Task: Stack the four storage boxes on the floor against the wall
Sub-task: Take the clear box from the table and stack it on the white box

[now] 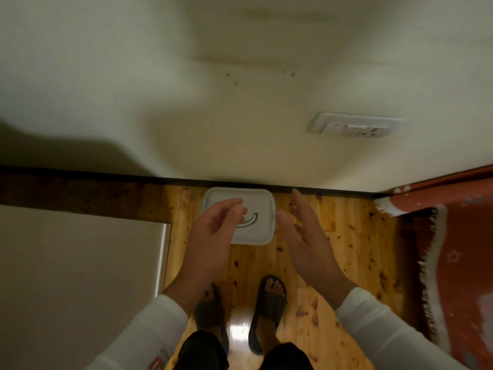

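Note:
A white storage box (256, 206) with a grey curved handle mark on its lid stands on the wooden floor against the wall, seen from straight above. Whether other boxes lie under it I cannot tell. My left hand (213, 231) hovers over the box's left side with loosely curled fingers and holds nothing. My right hand (304, 233) is held just right of the box, fingers straight, palm turned toward it, apart from it.
A cream wall (240, 102) with a dark skirting board runs across the top, with a socket (354, 126) at the right. A pale panel (80, 276) fills the left. A red fringed rug (458, 249) lies at the right. My slippered feet (266, 303) stand below the box.

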`<act>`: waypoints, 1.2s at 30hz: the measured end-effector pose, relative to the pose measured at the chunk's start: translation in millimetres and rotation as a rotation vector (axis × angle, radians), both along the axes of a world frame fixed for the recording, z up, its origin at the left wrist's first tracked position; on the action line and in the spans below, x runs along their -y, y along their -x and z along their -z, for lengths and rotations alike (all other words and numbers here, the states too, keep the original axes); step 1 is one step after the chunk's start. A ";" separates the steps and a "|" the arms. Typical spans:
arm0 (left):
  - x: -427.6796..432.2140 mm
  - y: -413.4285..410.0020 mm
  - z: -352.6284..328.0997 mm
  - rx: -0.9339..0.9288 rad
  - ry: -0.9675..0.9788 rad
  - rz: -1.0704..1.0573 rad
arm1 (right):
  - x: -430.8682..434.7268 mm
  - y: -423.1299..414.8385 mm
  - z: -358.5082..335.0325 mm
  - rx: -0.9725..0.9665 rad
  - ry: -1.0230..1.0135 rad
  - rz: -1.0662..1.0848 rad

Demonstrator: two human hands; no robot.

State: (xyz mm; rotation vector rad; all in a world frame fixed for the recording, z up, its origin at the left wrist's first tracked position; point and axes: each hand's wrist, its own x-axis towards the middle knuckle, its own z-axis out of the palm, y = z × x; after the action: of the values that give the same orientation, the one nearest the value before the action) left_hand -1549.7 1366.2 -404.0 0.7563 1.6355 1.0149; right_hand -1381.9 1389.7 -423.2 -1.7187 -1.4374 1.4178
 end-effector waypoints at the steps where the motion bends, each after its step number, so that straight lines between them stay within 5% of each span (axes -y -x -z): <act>1: 0.3 -3.6 -13.8 0.006 -0.009 -0.007 | 1.4 -3.3 -14.0 -0.014 0.010 0.000; 16: 20.0 -47.9 -170.9 -0.002 -0.125 0.028 | 13.4 -46.3 -182.5 -0.105 -0.099 0.020; 34: 47.5 -73.3 -261.0 0.043 -0.223 0.260 | 84.5 -75.1 -275.3 0.006 -0.114 0.130; 36: 52.1 -74.8 -265.4 -0.066 -0.243 0.339 | 97.0 -78.3 -281.5 0.009 -0.110 0.150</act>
State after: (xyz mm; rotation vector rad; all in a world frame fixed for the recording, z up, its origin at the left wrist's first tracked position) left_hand -1474.9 1314.1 -138.6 1.1963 1.3905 0.9578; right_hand -1303.7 1292.8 -141.7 -1.7265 -1.3355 1.2313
